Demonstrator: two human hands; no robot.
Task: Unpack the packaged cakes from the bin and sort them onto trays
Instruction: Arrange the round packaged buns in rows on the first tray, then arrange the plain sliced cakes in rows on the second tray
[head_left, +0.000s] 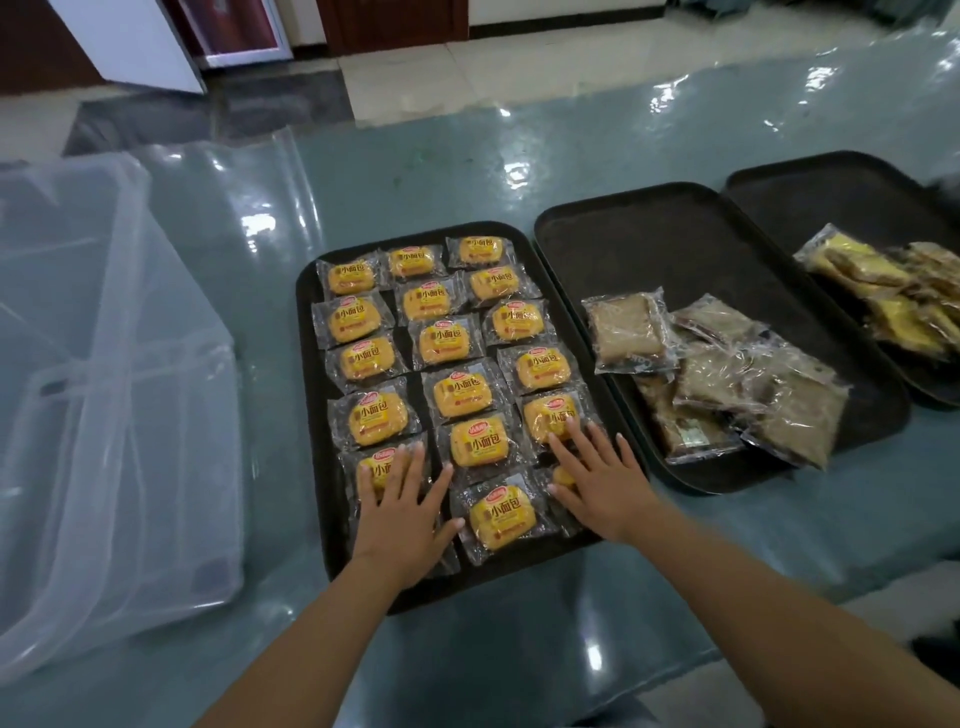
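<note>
A black tray (310, 395) in front of me holds several yellow packaged cakes (462, 397) laid in three rows. My left hand (400, 512) lies flat with fingers spread on a cake at the tray's near left corner. My right hand (597, 480) lies flat, fingers spread, over cakes at the near right corner. Neither hand grips anything. A second black tray (649, 244) to the right carries a loose pile of brown packaged cakes (727, 379). A third black tray (831, 192) at the far right holds yellow-brown packaged cakes (893, 291). The clear plastic bin (109, 415) stands at the left.
Everything rests on a table under a shiny teal plastic cover (415, 171). The bin's clear lid (234, 171) lies behind the bin. Tiled floor (467, 62) and a white cabinet (135, 41) lie beyond the table's far edge.
</note>
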